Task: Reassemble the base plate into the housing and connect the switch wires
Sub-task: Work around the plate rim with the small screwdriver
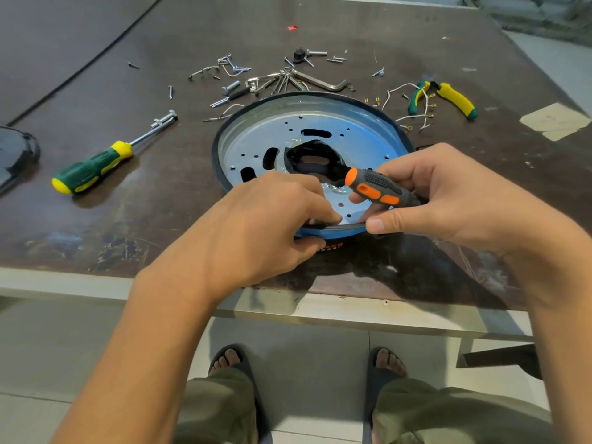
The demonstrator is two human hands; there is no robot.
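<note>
Metal base plate point(320, 123) — left hand point(269, 219) seemingly pinches its near rim, right hand point(448, 197) grips orange screwdriver point(374, 187).

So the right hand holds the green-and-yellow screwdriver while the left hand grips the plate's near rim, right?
Not quite. In the head view the right hand holds the orange-and-grey screwdriver; the green-and-yellow screwdriver lies on the table. The left hand does grip the plate at its near rim.
</note>
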